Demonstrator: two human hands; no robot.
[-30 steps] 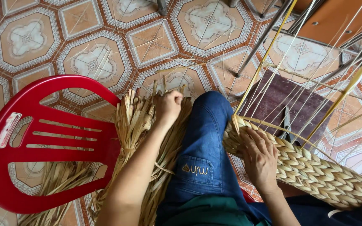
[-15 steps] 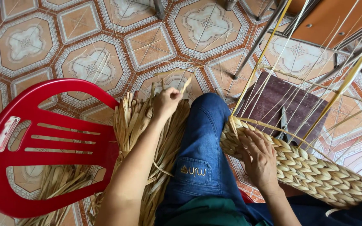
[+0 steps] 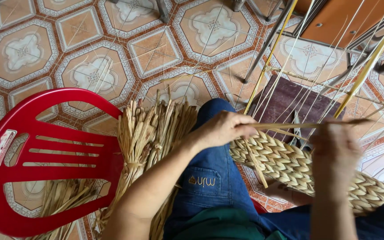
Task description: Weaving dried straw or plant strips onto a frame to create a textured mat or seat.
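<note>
Chair [image 3: 32, 155] left of straw bundle [image 3: 150, 133]; woven braid [image 3: 298, 166] right, across lap

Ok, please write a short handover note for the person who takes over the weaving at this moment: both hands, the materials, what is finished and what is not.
Left hand: pinches one end of a dried strand, held level above the woven band.
Right hand: blurred, grips the same strand further along.
Materials: the bundle of dried strands leans on the red plastic chair, beside the left knee. The band lies over the lap, and thin upright strings rise from it.
Done: several braided rows of the band.
Left: the held strand is not yet worked in; the strings above the band stand bare.
</note>
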